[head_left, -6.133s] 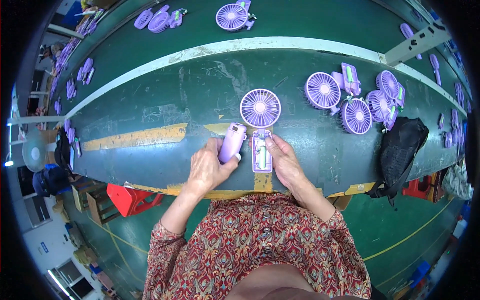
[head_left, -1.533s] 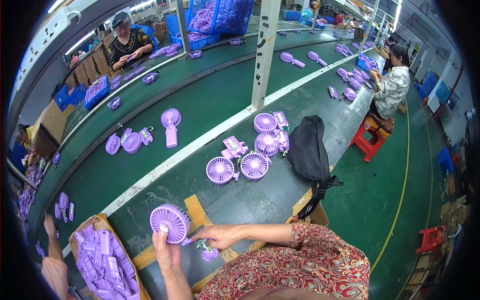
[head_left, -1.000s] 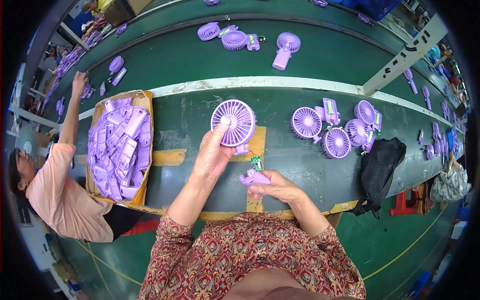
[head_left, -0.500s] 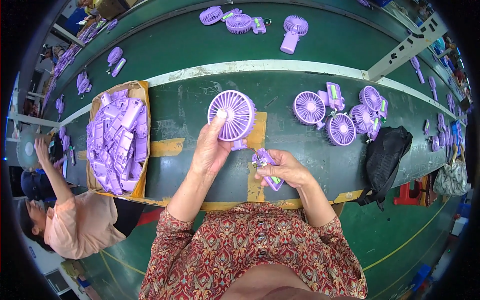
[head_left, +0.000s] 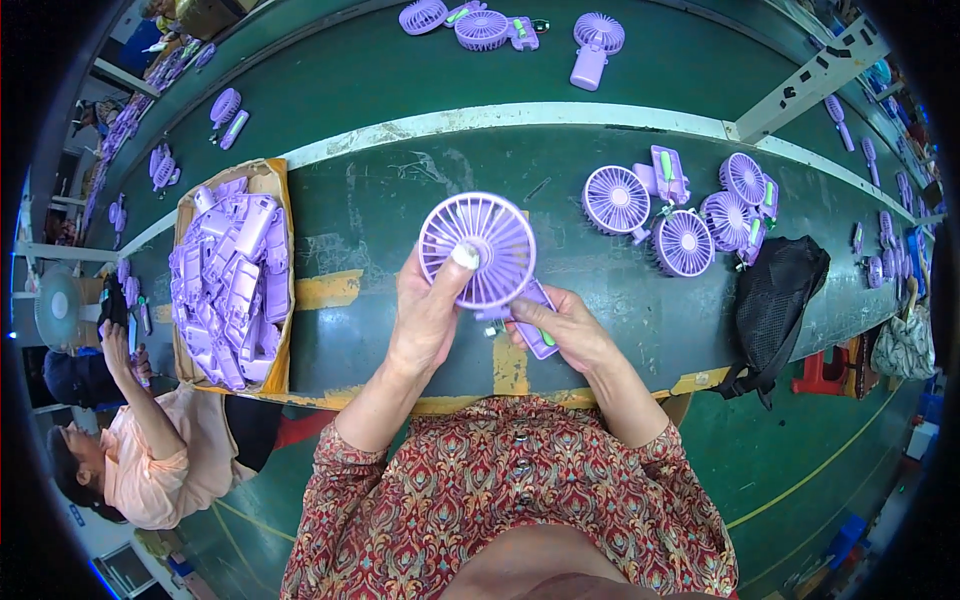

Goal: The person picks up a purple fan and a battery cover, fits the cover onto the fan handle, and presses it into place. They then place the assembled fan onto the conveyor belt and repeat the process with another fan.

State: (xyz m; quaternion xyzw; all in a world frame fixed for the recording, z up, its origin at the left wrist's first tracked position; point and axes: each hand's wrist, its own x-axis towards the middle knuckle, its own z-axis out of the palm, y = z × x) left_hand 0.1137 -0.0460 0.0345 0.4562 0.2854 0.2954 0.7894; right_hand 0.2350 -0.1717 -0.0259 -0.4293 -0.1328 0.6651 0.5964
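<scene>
My left hand (head_left: 428, 310) grips a round purple fan head (head_left: 490, 240), its thumb, wrapped at the tip in something white, pressed on the hub. Close against the fan's lower right side, my right hand (head_left: 568, 328) holds a purple handle shell (head_left: 537, 312) with a green strip along it. The shell sits tilted at the base of the fan head, partly under the right thumb. A small piece with a pale end (head_left: 492, 329) shows just below the fan. Whether the two parts are joined is hidden by the fingers.
On the left a cardboard box (head_left: 287, 330) is heaped with purple shells (head_left: 235, 270). Several fans with open handles (head_left: 684, 243) lie to the right, near a black mesh bag (head_left: 778, 305). A white rail (head_left: 480, 122) divides the green table. At far left another person (head_left: 165, 450) works.
The handle shell has come up and turned, so it now meets the fan's lower right side. The fan head has shifted slightly right and down.
</scene>
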